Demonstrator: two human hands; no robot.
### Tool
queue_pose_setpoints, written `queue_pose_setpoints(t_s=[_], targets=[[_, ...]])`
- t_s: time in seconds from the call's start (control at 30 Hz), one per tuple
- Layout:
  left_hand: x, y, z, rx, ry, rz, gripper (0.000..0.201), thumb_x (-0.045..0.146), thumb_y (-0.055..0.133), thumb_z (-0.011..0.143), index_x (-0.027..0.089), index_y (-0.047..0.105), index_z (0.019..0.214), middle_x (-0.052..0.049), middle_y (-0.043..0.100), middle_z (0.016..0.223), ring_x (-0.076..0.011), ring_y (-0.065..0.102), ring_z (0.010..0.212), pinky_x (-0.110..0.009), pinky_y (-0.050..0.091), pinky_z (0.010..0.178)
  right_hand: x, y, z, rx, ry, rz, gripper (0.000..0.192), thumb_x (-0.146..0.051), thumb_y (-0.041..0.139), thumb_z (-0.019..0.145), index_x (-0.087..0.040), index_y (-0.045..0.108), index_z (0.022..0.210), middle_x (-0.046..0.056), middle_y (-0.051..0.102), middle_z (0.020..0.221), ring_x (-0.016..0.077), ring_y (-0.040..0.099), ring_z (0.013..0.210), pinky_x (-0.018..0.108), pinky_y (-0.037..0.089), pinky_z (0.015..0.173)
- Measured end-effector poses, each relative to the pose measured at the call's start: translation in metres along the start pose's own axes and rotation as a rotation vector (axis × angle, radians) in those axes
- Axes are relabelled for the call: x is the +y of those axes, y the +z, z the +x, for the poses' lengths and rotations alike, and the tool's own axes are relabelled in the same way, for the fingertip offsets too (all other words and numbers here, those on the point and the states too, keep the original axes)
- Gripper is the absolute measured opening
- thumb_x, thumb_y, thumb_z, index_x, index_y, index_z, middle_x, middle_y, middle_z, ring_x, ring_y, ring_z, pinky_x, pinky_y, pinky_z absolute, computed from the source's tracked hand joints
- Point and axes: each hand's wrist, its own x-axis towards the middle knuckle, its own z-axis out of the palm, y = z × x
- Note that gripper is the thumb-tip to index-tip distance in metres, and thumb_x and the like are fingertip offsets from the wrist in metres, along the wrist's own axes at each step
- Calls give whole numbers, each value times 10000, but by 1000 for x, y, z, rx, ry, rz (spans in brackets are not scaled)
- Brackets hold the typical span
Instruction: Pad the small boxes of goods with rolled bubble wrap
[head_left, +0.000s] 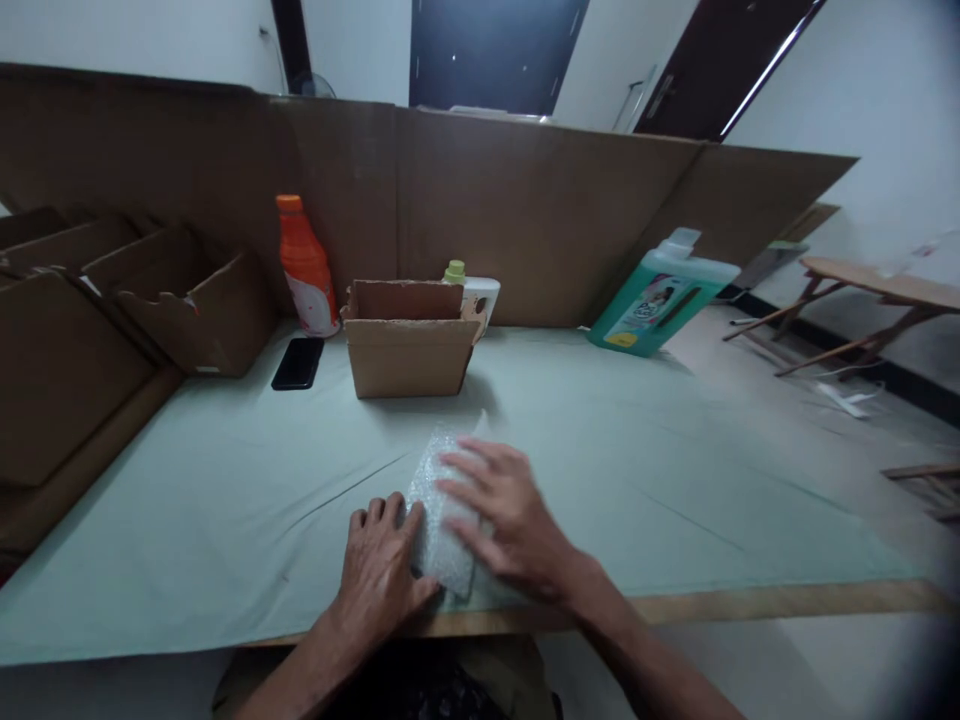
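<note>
Green table (225, 500): two hands, one bubble-wrap bundle (439, 540)

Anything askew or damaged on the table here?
The green jug leans tilted against the cardboard wall rather than standing upright. The small open box has ragged flap edges. No spills. Both hands rest flat on the bubble-wrapped bundle.

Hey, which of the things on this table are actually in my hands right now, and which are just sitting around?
In hand: bubble-wrapped bundle, under left hand and right hand.

Sitting around: open cardboard box, orange bottle, black phone, green jug, small white bottle.
</note>
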Motion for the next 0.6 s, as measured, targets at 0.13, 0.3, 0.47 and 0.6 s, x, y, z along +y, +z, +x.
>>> queue_pose_setpoints(t_s=[0.13, 0.3, 0.47, 0.6], targets=[[4, 3, -1, 21, 26, 33, 452, 436, 693, 784, 228, 648, 1183, -155, 624, 1208, -362, 541, 1030, -496, 406, 836, -9, 11, 11, -312, -95, -139, 333, -510, 578, 951, -240, 759, 878, 61, 765, 860, 280, 627, 1085, 500, 355, 1087], [-6, 0, -5, 33, 49, 6, 637, 505, 727, 753, 218, 580, 1302, -181, 593, 1311, -390, 534, 1078, -532, 401, 889, 35, -35, -82, -241, 270, -404, 436, -414, 526, 976, -234, 677, 609, 66, 673, 606, 244, 613, 705, 520, 423, 913], [-22, -2, -4, 28, -31, 36, 603, 365, 585, 879, 152, 468, 1431, -161, 669, 1117, -352, 588, 1001, -482, 420, 856, 51, -61, -125, -181, 297, -450, 190, -231, 539, 904, -253, 728, 900, 60, 732, 771, 248, 647, 755, 483, 457, 850], [-23, 7, -3, 2, 5, 86, 535, 144, 476, 871, 140, 486, 1406, -135, 687, 1024, -317, 620, 947, -458, 419, 842, 81, -32, -114, -168, 207, -399, 461, -67, 537, 793, -253, 674, 1192, 112, 712, 1205, 288, 651, 1064, 450, 517, 838]])
